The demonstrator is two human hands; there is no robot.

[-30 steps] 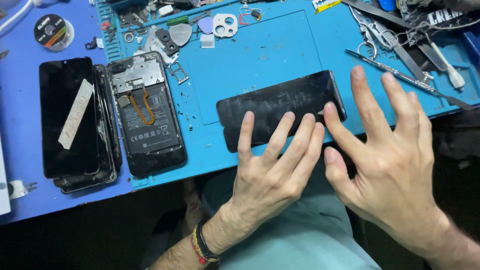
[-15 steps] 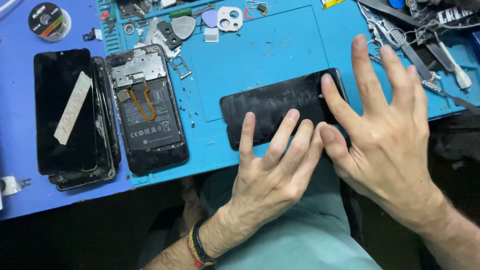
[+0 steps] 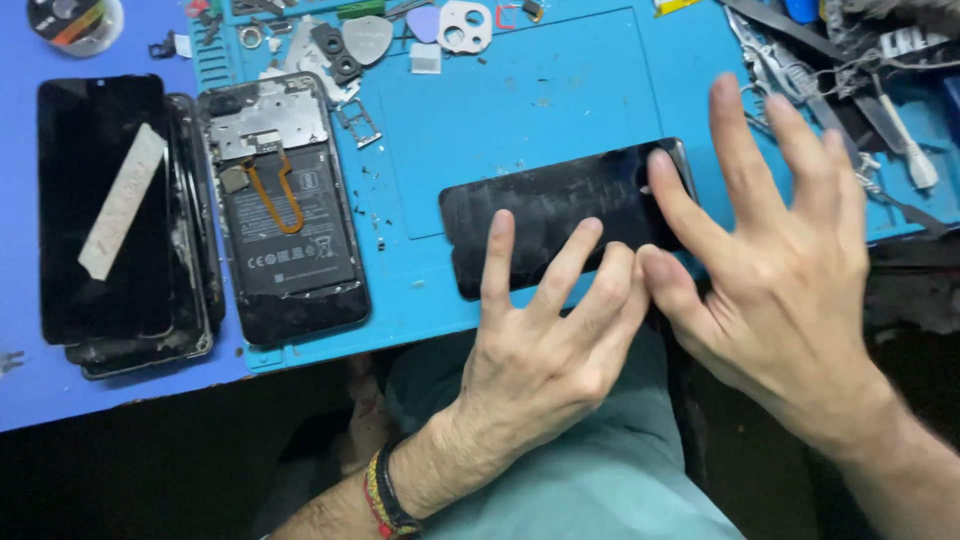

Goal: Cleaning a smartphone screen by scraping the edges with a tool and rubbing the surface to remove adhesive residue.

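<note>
The blue counter (image 3: 60,400) is carrying a blue rubber repair mat (image 3: 520,110), and the flat black glass phone screen panel (image 3: 560,215) is lying on that mat near its front edge, slightly tilted, with its right end under the right hand.

The right hand (image 3: 790,270) is spread wide, fingers splayed; its forefinger is resting on the panel's right end and nothing is being gripped. The left hand (image 3: 545,340) is likewise spread flat, three fingertips pressing on the panel's lower edge, thumb touching the right thumb. Neither hand is closing around anything.

The opened black phone body with exposed battery and orange flex cable (image 3: 285,215) is lying well apart to the left, and a stack of black screen panels with a white strip (image 3: 110,210) is lying just beside it.

Handling judgement: the panel appears thin, light, stiff and brittle. Its glossy face is showing smears and is probably slippery. Flat fingertip pressure should slide it safely; for lifting, the long edges are the better place to take hold, avoiding corner loads and bending.
</note>
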